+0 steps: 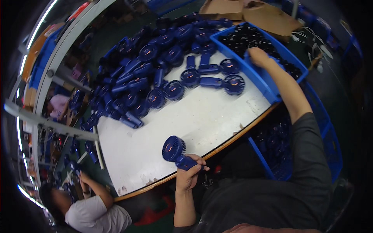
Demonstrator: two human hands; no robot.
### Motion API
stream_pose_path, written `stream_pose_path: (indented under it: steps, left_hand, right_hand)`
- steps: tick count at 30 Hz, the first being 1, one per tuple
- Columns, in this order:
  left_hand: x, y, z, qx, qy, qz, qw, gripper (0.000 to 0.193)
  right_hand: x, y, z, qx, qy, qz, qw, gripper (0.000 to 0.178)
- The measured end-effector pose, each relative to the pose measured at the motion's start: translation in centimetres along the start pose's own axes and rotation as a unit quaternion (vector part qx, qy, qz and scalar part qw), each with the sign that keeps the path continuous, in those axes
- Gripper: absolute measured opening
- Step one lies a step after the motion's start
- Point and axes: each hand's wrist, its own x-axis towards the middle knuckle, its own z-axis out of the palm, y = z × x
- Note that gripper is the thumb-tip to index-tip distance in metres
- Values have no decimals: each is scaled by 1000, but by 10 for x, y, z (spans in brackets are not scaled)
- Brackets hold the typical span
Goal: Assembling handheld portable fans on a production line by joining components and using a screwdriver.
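Note:
My left hand (189,174) is closed around the handle of a dark blue handheld fan (173,148). The fan's round head points up and left, above the near edge of the white table (155,147). Far to the right, my right hand (258,57) reaches into a blue plastic bin (254,79) holding many small black parts (248,37). Its fingers look curled down at the parts, and whatever they grip is hidden. Several more blue fans (190,77) lie loose on the table between my hands and the pile.
A large heap of blue fans (136,73) covers the table's far left. Opened cardboard (268,17) lies behind the bin. Below the table on the right stands a blue crate (281,169) with more fans. At lower left, a person in a light shirt (97,213) handles a blue fan.

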Motion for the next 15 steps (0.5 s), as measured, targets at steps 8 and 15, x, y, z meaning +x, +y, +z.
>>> stream_pose_path:
  steps: [8,15]
  left_hand:
    - [0,10,-6,163,51,-36,985,38]
    - [10,-7,27,46,37,29,998,52]
  right_hand:
    - [-30,-21,-38,446,16,27,894,48]
    - [-245,-257,-94,684,-190,-124,693,54]
